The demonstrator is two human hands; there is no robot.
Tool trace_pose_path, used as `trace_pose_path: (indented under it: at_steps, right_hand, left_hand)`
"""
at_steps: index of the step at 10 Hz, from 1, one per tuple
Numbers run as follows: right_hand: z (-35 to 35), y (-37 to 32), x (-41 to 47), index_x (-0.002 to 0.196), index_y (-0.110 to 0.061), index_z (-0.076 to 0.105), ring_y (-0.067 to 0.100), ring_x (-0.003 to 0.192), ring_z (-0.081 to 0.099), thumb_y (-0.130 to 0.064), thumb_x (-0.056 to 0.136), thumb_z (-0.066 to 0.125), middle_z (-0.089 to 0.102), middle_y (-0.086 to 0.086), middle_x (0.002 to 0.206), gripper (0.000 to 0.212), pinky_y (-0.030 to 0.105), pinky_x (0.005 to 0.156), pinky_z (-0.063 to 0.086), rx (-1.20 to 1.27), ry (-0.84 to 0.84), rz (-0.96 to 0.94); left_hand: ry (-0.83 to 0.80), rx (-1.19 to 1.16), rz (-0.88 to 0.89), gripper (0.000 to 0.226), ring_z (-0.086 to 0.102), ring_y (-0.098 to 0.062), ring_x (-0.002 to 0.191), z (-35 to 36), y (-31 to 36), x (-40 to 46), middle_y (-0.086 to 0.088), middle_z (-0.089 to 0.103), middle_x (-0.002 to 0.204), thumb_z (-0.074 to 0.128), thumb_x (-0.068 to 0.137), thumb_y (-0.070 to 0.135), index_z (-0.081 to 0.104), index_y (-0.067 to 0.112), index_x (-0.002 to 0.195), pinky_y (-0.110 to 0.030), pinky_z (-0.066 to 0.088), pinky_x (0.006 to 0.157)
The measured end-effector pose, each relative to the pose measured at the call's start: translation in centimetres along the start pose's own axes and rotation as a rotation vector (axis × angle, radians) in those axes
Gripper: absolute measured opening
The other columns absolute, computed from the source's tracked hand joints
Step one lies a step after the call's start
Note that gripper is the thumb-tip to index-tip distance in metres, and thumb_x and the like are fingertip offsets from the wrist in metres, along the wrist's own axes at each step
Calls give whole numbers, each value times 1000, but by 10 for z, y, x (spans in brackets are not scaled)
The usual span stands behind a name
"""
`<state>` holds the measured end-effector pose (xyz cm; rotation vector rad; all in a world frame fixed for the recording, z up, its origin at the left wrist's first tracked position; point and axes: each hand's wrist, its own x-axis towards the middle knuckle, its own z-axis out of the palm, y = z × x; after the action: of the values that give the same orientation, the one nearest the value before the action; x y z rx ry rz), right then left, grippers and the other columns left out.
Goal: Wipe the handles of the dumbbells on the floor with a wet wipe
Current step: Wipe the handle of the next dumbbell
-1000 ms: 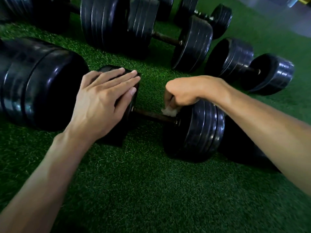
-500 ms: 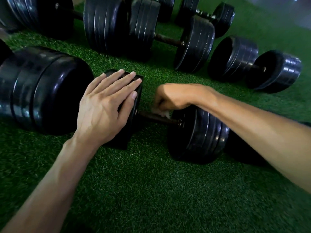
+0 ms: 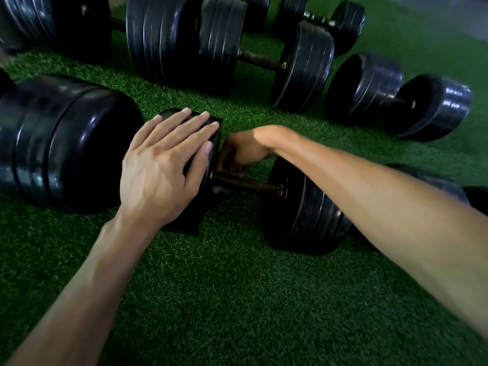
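Observation:
A black dumbbell lies on the green turf in front of me, its dark handle (image 3: 250, 184) bare along the right half. My left hand (image 3: 161, 170) rests flat, fingers straight, on top of the dumbbell's left weight (image 3: 195, 207). My right hand (image 3: 240, 154) is curled round the left end of the handle, close against that weight. A small bit of the white wet wipe (image 3: 220, 190) shows under the handle below this hand. The dumbbell's right weight (image 3: 303, 210) stands under my right forearm.
A big black dumbbell end (image 3: 66, 143) lies just left of my left hand. Several more black dumbbells lie behind: a large one (image 3: 261, 60), one at the right (image 3: 396, 96), a small one (image 3: 322, 21) at the back. Green turf (image 3: 224, 299) spreads in front.
My right hand has slid left along the handle, from the right weight to the left weight, with the wipe. My left hand has stayed on the left weight.

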<state>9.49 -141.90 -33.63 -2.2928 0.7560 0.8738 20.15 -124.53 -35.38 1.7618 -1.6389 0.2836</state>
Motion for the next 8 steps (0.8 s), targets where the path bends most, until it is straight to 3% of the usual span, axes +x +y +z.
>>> trace_pose_path:
  at_steps: [1, 2, 3, 4, 5, 6, 8]
  right_hand:
    - [-6, 10, -3, 111, -9, 70, 5, 69, 69, 3, 98, 49, 73, -9, 77, 28, 24, 69, 55, 124, -34, 19]
    - [-6, 13, -5, 109, -15, 72, 1, 63, 67, 0, 98, 52, 73, -11, 76, 27, 22, 68, 54, 121, -10, 8]
    - [-2, 10, -5, 108, -16, 76, 8, 74, 66, -5, 96, 54, 77, 1, 93, 27, 30, 78, 55, 37, -44, -27]
    - [-2, 9, -6, 106, -17, 76, 3, 66, 63, -6, 95, 55, 77, 3, 89, 27, 25, 74, 52, 29, -12, -13]
    - [-1, 8, -3, 101, -17, 74, 8, 70, 63, -6, 95, 56, 72, -6, 79, 23, 29, 78, 53, 40, 41, -5]
    - [0, -1, -1, 107, -12, 71, 19, 84, 65, -7, 96, 52, 73, 3, 96, 23, 33, 77, 53, -85, 5, -16]
    - [-2, 7, -3, 102, -19, 75, 8, 75, 66, -3, 95, 52, 72, -9, 78, 30, 28, 80, 53, 5, -37, 4]
  left_hand:
    - [1, 4, 4, 37, 46, -11, 139, 0, 1, 0, 8, 56, 142, 41, 107, 36, 63, 25, 134, -43, 35, 115]
    - [10, 5, -3, 36, 46, -11, 139, 1, 1, 1, 8, 57, 141, 41, 107, 35, 64, 26, 133, -42, 35, 115]
    - [16, -1, -7, 36, 47, -11, 138, 1, 1, 1, 9, 57, 141, 41, 107, 35, 64, 26, 133, -42, 35, 115]
    - [16, -4, -8, 36, 47, -11, 138, 1, 2, 0, 9, 58, 141, 42, 107, 35, 65, 25, 133, -42, 36, 115]
    - [15, -1, -11, 36, 47, -11, 138, 1, 2, 1, 9, 58, 141, 42, 107, 35, 65, 25, 133, -42, 35, 115]
    - [15, -3, -8, 36, 47, -10, 138, 1, 2, 1, 9, 58, 141, 42, 107, 35, 64, 26, 133, -41, 35, 116]
    - [27, -9, -10, 35, 48, -11, 138, 0, 3, 0, 8, 58, 140, 43, 106, 33, 64, 25, 133, -43, 36, 115]
